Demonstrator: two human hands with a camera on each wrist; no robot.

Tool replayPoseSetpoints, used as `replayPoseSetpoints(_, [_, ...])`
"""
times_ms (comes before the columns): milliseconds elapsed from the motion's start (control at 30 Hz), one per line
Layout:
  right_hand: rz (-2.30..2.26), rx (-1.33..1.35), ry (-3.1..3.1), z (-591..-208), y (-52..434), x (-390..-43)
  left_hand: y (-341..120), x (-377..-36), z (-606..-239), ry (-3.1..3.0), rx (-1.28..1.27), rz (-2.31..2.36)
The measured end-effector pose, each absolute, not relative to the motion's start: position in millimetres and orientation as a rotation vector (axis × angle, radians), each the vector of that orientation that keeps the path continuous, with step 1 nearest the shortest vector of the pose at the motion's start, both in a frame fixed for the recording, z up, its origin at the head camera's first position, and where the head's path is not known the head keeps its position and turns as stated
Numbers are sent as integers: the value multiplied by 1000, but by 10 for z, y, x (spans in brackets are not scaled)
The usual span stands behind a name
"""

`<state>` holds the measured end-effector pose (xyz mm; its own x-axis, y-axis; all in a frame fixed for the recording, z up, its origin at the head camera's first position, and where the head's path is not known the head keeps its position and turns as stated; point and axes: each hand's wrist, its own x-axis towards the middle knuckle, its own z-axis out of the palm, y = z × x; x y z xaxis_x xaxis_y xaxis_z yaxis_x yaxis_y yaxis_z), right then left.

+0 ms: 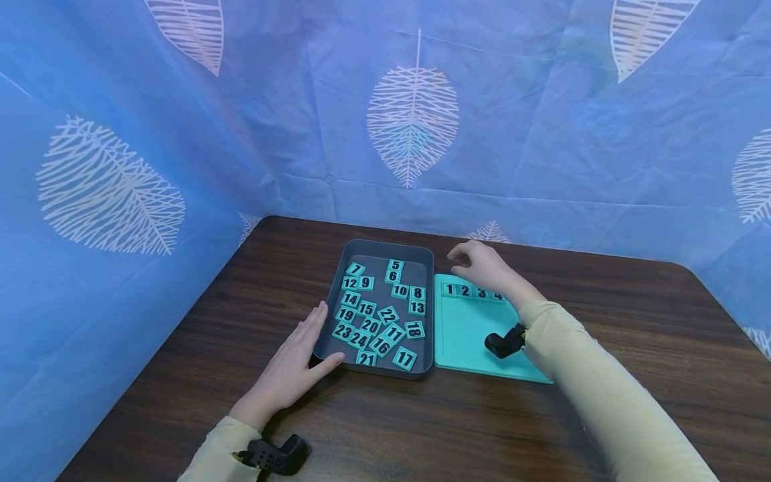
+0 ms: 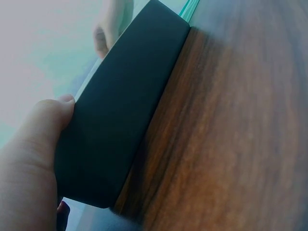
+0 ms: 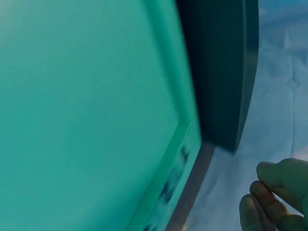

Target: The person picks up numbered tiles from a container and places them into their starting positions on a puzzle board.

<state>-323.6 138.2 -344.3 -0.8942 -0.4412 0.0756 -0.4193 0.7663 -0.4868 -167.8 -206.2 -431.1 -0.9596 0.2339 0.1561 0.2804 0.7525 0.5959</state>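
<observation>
A dark grey tray (image 1: 385,252) holds several loose turquoise number tiles (image 1: 370,326), showing numbers from 5 to 24. My left hand (image 1: 293,361) rests against the tray's near left corner, fingers extended along the left side. Its thumb (image 2: 60,110) touches the rim at the near wall. To the tray's right lies a turquoise board (image 1: 470,338), with tiles 1, 2, 3 and 4 (image 1: 466,291) lined up in its top row. Above the board's far edge hovers my right hand (image 1: 482,264), fingers loosely bent. Nothing shows between its fingertips (image 3: 267,169).
Tray and board stand side by side on a dark wooden table (image 1: 632,321). A blue cloth (image 1: 512,120) with white leaf prints hangs behind the table and along its left side. Each wrist carries a small black camera (image 1: 506,343).
</observation>
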Motion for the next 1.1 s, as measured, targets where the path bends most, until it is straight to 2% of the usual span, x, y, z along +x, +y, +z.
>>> replayPoseSetpoints(600, [-881, -802, 2829, -3517, 643, -3467, -2059, -1691, -4346, -2849, -418, -971])
replayPoseSetpoints(1100, [-862, -833, 2794, -3386, 404, -3565, -2059, -1689, -4342, -2845, -415, -976])
